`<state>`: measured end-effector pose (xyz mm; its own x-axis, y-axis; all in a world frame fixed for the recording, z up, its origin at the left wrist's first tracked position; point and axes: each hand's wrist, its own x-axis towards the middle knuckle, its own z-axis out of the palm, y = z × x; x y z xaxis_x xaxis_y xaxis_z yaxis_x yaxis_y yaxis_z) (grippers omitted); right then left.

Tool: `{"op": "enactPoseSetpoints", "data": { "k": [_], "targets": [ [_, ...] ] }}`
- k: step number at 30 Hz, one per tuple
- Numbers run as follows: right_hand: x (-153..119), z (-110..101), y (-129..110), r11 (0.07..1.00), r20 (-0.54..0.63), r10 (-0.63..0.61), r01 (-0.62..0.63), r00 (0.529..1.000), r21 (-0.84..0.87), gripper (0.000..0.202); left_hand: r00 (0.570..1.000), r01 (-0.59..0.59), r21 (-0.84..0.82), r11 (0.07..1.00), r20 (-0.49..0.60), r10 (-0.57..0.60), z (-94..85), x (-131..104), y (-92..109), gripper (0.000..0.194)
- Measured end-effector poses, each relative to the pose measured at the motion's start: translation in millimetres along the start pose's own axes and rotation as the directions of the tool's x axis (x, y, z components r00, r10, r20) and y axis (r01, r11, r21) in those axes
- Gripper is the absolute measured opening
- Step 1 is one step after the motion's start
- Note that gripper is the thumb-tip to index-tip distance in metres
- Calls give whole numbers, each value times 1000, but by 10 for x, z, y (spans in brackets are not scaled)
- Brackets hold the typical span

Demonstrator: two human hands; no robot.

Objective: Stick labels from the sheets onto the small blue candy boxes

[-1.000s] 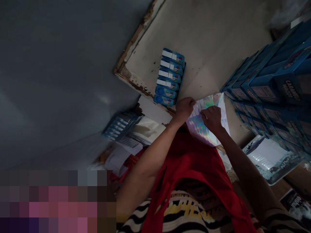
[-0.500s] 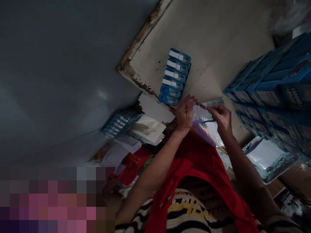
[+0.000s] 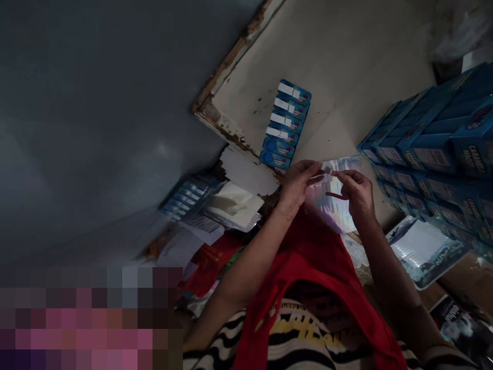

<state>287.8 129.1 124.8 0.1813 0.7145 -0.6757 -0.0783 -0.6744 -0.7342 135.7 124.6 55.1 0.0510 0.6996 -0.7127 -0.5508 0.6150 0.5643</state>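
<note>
A pale, worn-edged tabletop (image 3: 346,77) holds a row of blue packs (image 3: 285,123) beyond the hands. The iridescent sheet (image 3: 339,208) lies at the near edge, beneath both hands. The right hand (image 3: 360,198) pinches a small pale strip (image 3: 328,172) above it; the left hand's (image 3: 296,185) fingertips meet the strip's other end, their grip unclear. Blue boxes (image 3: 431,154) stand stacked to the right.

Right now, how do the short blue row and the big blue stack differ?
The short blue row is one layer; the big blue stack is several tiers high. The row's packs look smaller than the stack's boxes. Four row packs carry narrow white strips; the stack's boxes show broader pale panels. Both are mostly blue.
</note>
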Motion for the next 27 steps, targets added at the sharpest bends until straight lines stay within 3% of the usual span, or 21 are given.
{"op": "enactPoseSetpoints", "data": {
  "k": [3,5,9,12,16,20,27],
  "targets": [
    [7,128,67,996,-26,90,-90,996,10,31,990,-91,60,994,-105,97,-103,-99,102,39],
    [11,325,109,994,-42,111,-110,993,26,30,956,-181,183,966,-198,217,-239,-159,197,32],
    [89,914,188,997,-69,69,-66,995,38,30,841,-273,459,846,-313,441,-633,-134,462,22],
    [227,1298,269,996,-114,-64,56,991,-68,29,807,-282,545,789,-310,502,-917,32,669,18],
    [382,1530,380,949,-141,-227,185,964,-257,26,821,-302,557,773,-260,508,-1145,276,836,13],
    [417,1569,426,915,-165,-271,200,948,-351,25,856,-263,569,779,-235,461,-1223,389,866,11],
    [424,1606,417,896,-164,-270,186,949,-404,27,869,-257,548,796,-228,438,-1278,467,813,16]
  ]
}}
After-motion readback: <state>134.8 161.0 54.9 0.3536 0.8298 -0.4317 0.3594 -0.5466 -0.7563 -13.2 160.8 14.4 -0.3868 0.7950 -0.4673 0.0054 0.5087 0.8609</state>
